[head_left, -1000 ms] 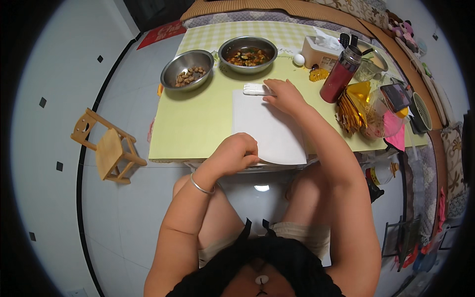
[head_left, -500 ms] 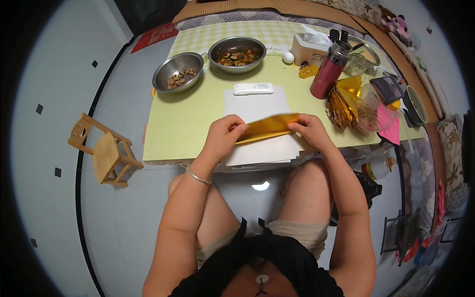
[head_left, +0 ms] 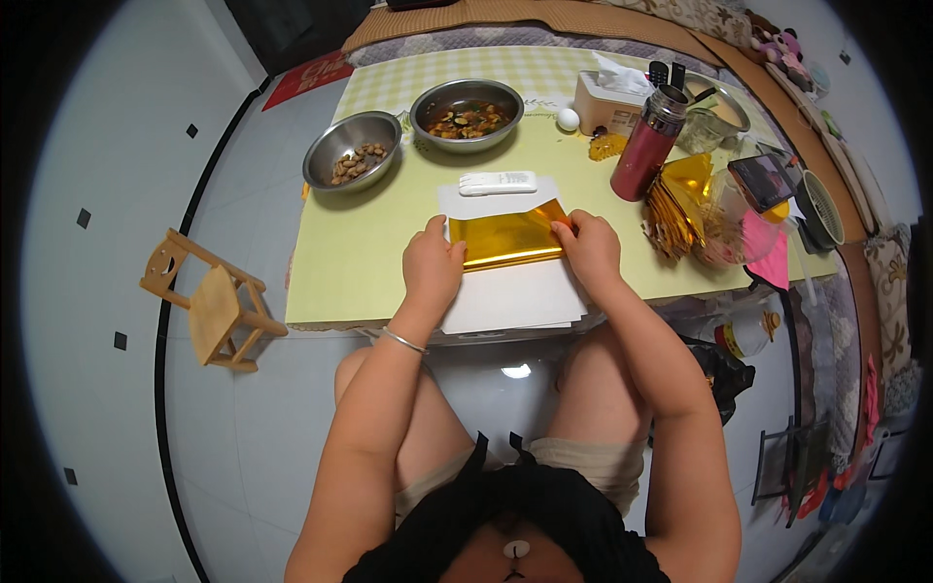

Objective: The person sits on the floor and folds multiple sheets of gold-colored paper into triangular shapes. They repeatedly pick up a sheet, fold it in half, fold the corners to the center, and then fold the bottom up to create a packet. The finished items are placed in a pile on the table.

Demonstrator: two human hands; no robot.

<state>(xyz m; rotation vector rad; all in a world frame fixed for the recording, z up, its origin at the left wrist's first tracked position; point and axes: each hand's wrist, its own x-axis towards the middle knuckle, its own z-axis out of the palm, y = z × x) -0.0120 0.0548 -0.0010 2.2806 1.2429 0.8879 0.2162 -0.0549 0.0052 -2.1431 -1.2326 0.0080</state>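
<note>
A folded sheet of shiny gold foil paper (head_left: pixel 507 238) is stretched between my two hands, just above a stack of white paper (head_left: pixel 515 299) at the table's near edge. My left hand (head_left: pixel 433 262) pinches its left end, thumb on the near face. At the other end, the thumb and fingers of my right hand (head_left: pixel 589 251) grip the foil. A white plastic case-like object (head_left: pixel 498 184) lies on the far part of the white paper. More folded gold foil pieces (head_left: pixel 673 209) stand bunched to the right.
Two metal bowls are at the back left: one with peanuts (head_left: pixel 358 163), one with dark liquid and food pieces (head_left: pixel 466 117). A red thermos (head_left: pixel 646 146), tissue box (head_left: pixel 607 102), white ball-like object (head_left: pixel 568 120) and phone (head_left: pixel 762 180) stand right. A small wooden chair (head_left: pixel 214 306) is left.
The foil sheet has tipped from a narrow edge-on strip to show its broad shiny face. My left hand has shifted slightly left, and my right hand a little left and nearer.
</note>
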